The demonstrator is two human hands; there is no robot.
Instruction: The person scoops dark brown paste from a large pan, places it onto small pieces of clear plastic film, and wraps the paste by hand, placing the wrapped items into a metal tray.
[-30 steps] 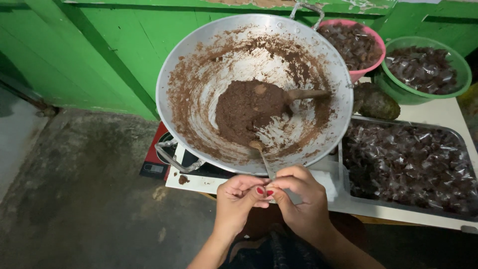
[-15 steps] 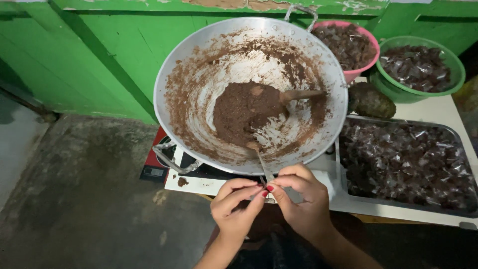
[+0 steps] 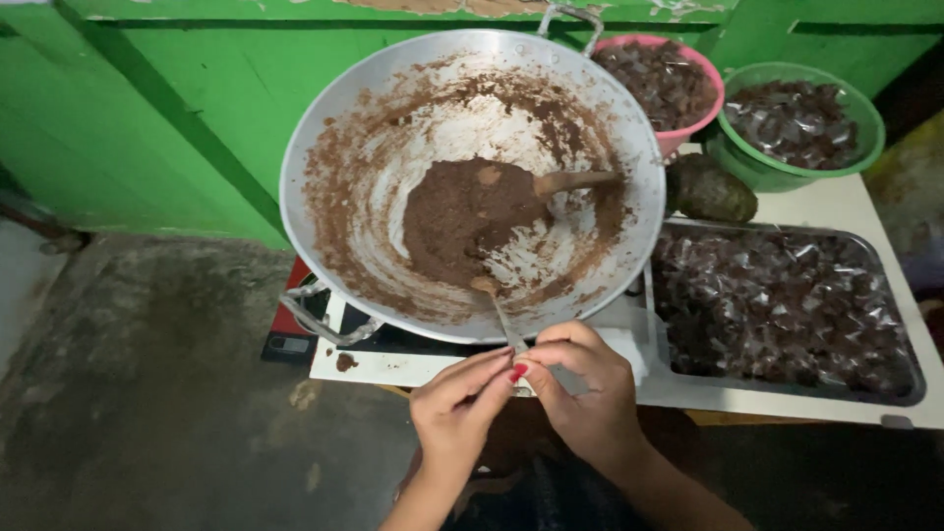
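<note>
Two hands meet at six o'clock below the wide, round metal wok (image 3: 334, 128) of brown paste: left hand (image 3: 460, 411) and right hand (image 3: 588, 391) pinch together on a small clear wrapper (image 3: 523, 385), beside a thin metal spoon (image 3: 497, 310).

Right of your hands (image 3: 531, 398), the metal tray (image 3: 890, 388) holds small dark sweets in clear wrappers (image 3: 777, 305); farther beyond, the pink bowl (image 3: 713, 98) and green bowl (image 3: 865, 147) hold more.
</note>
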